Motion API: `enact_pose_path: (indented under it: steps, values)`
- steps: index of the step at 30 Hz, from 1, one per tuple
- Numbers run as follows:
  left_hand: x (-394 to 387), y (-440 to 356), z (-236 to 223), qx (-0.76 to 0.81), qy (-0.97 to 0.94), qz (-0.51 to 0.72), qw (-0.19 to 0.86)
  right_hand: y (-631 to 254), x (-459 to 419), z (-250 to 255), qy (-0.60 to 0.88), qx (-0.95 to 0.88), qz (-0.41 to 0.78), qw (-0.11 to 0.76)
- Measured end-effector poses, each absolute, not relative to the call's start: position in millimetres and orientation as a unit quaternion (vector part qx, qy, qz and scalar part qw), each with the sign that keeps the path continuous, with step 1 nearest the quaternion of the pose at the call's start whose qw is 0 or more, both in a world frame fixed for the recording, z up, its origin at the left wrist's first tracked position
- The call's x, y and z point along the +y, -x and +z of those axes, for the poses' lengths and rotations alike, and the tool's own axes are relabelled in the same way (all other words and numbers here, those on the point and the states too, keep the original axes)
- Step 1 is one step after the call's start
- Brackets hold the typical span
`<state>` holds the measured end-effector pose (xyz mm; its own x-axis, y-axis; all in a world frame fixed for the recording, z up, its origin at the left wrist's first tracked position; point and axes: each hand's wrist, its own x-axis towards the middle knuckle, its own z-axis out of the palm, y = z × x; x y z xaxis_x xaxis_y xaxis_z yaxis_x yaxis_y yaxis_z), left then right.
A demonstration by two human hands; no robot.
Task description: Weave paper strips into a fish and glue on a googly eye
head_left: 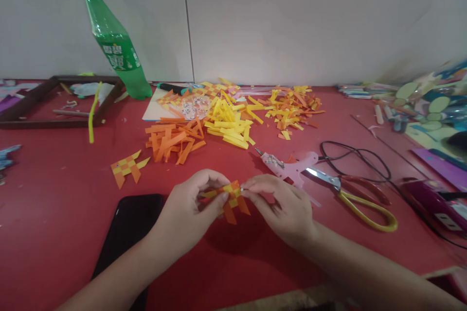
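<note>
Between the thumb and fingers of my left hand (199, 206) is a woven paper fish (233, 194) in orange and yellow checks, held above the red table. My right hand (282, 206) pinches a tiny white round piece (242, 189) at the fish's right edge; it is too small to tell exactly what it is. A second woven fish (127, 167) lies on the table to the left. Orange paper strips (171, 141) and yellow paper strips (231, 124) are heaped beyond my hands. Near them, a clear bag (196, 107) holds small black-and-white pieces.
A black phone (127, 233) lies by my left forearm. Right of my hands are a pink glue gun (292, 165) with a cord and scissors (350, 194). A green bottle (116, 43) and a brown frame (51, 124) stand at the back left. Paper scraps crowd the far right.
</note>
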<state>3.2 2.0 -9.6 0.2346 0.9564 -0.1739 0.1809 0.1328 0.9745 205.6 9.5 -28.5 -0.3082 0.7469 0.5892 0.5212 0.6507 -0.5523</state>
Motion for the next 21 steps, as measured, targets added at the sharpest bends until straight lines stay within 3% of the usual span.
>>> enact_pose_path:
  steps: [15,21]
  values:
    - [-0.9,-4.4,-5.9,0.507,-0.63,0.337,0.483,-205.2,7.8,-28.0,0.407,-0.812,0.1,0.406]
    - [-0.5,-4.3,-7.3,0.485,-0.642,0.346,0.484,-203.9,8.8,-27.3,0.373,-0.813,0.077,0.441]
